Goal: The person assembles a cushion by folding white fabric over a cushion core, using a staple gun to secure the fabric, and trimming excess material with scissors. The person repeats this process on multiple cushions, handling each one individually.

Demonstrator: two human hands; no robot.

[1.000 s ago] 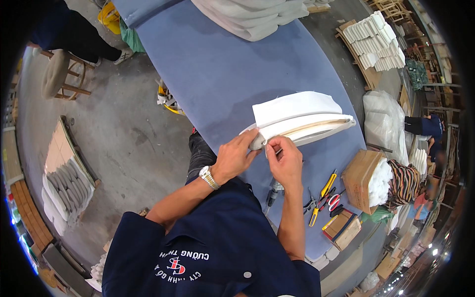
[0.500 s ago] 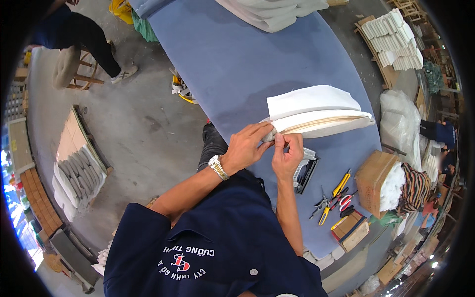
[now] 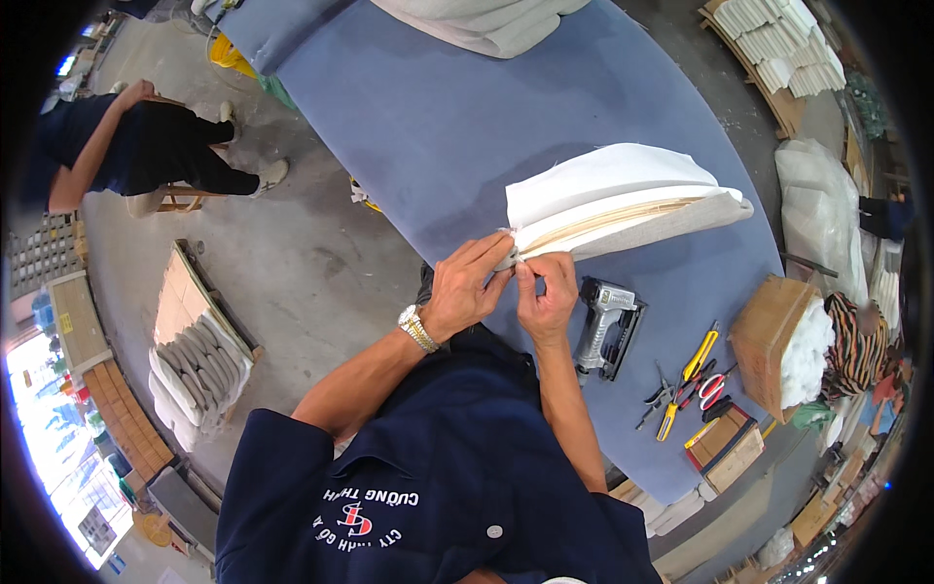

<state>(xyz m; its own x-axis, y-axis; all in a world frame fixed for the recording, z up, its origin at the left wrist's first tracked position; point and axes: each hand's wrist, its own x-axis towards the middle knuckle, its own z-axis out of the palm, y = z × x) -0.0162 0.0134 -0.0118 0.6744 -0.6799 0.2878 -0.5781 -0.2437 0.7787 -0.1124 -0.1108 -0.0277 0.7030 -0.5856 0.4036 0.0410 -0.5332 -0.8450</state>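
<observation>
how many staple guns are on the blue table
1. The grey staple gun lies on the blue table, just right of the right hand and below the white upholstered panel that both hands pinch. Another could be hidden under the panel.

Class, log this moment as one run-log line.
left hand: pinching white fabric edge of upholstered panel | right hand: pinching same edge | panel: on blue padded table | grey staple gun: beside right hand, untouched

Navy short-sleeve collared shirt, white buttons, red-white emblem with white lettering. Metal-band wristwatch on left wrist. Bare forearms.
</observation>
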